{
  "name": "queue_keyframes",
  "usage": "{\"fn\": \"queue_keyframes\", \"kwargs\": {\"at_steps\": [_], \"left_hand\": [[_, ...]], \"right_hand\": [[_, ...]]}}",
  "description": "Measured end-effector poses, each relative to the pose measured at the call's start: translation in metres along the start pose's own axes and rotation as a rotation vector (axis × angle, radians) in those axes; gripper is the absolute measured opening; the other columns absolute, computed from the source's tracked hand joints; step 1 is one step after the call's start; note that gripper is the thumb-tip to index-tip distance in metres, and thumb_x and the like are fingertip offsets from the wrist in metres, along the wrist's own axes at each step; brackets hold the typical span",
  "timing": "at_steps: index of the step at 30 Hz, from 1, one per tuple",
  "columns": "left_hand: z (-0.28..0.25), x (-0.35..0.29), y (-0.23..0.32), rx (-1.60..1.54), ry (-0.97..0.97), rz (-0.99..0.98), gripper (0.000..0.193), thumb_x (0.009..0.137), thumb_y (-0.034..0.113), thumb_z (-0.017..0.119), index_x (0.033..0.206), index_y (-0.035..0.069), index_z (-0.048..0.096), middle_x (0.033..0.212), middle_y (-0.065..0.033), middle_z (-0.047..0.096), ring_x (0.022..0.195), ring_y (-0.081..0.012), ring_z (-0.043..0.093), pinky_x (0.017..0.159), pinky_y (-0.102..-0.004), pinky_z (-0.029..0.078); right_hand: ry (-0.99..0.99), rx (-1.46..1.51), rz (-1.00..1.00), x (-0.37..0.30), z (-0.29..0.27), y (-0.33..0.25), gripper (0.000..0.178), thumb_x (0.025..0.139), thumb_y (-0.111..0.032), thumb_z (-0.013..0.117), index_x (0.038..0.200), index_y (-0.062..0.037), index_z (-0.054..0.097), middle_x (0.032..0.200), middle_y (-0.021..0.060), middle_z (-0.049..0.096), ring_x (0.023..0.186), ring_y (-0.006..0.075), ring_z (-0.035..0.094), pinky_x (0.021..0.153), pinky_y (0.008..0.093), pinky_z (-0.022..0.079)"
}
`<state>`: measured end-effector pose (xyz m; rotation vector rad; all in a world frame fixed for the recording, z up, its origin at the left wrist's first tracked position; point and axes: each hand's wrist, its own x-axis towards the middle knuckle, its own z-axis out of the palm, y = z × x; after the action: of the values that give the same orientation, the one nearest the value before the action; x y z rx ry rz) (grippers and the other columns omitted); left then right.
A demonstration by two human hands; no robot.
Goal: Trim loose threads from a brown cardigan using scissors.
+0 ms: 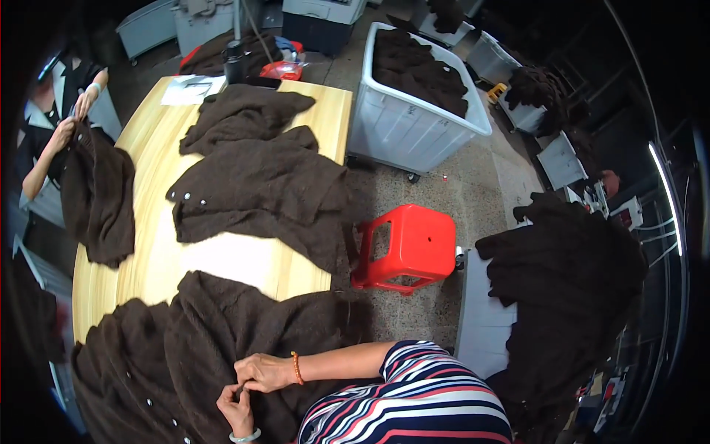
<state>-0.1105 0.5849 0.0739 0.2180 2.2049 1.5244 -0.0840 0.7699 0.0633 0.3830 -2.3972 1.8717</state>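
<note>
A dark brown knit cardigan [214, 318] with shiny round buttons lies spread over the near end of the table. My right hand [264, 372], with an orange beaded bracelet at the wrist, has its fingers closed in a pinch on the cloth. Just below and left of it, my left hand [235, 411], wearing a pale bangle, also pinches the fabric. The two sets of fingertips meet; whatever small detail sits between them is hidden. Farther up the table rest more brown cardigans [259, 181], one showing a few buttons.
Across the pale wooden table [148, 185], a co-worker's hands hold another brown garment [96, 192]. A red stool [418, 240] stands right of the table. Beyond it is a wheeled white bin [421, 140] of garments. Brown clothes [569, 288] pile at right. A black bottle [234, 63] stands at the far edge.
</note>
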Motion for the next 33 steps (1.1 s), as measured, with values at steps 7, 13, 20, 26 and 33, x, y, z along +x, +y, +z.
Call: {"fn": "queue_keyframes", "kwargs": {"at_steps": [7,13,20,26,33], "left_hand": [[-0.006,-0.001,0.011,0.567,-0.024,0.206,0.018,0.07,0.001,0.066,0.069,-0.001,0.048,0.067,-0.0221,0.05,0.063,-0.0415,0.051,0.058,-0.0439,0.042],[-0.007,0.012,0.037,0.429,-0.208,0.077,0.028,0.076,0.004,0.061,0.103,-0.002,0.064,0.098,-0.0198,0.066,0.095,-0.0367,0.063,0.085,-0.0377,0.05],[0.001,0.031,-0.003,0.694,0.108,-0.102,0.026,0.086,0.007,0.05,0.106,-0.004,0.063,0.102,-0.0274,0.064,0.094,-0.0449,0.062,0.084,-0.0477,0.05],[0.017,0.041,-0.011,1.089,0.029,-0.031,0.009,0.079,0.006,0.055,0.086,0.001,0.058,0.085,-0.0226,0.063,0.077,-0.0411,0.065,0.067,-0.0485,0.053],[0.001,0.05,-0.013,0.324,-0.122,-0.224,0.005,0.08,0.002,0.062,0.081,-0.003,0.062,0.075,-0.0137,0.066,0.068,-0.0188,0.065,0.061,-0.0315,0.051]], "right_hand": [[-0.051,-0.108,-0.118,0.004,0.02,0.003,0.01,0.074,-0.014,0.06,0.077,-0.0047,0.064,0.08,0.0118,0.057,0.077,0.0299,0.058,0.066,0.039,0.048],[-0.081,-0.187,0.029,-0.01,-0.003,-0.004,0.01,0.077,-0.01,0.059,0.084,-0.0037,0.064,0.087,0.0137,0.061,0.083,0.0324,0.062,0.07,0.042,0.054],[-0.213,-0.029,0.169,-0.012,0.008,0.007,0.012,0.077,-0.007,0.061,0.087,-0.0006,0.058,0.087,0.0168,0.06,0.08,0.0353,0.063,0.072,0.043,0.053],[-0.221,-0.042,0.111,-0.01,0.01,0.017,0.013,0.078,-0.01,0.062,0.086,-0.0009,0.057,0.085,0.0178,0.059,0.082,0.0367,0.062,0.072,0.0439,0.052],[-0.177,-0.082,0.108,-0.003,0.007,0.018,0.016,0.079,-0.007,0.063,0.09,-0.0003,0.054,0.087,0.0171,0.057,0.08,0.0371,0.061,0.069,0.0431,0.051]]}}
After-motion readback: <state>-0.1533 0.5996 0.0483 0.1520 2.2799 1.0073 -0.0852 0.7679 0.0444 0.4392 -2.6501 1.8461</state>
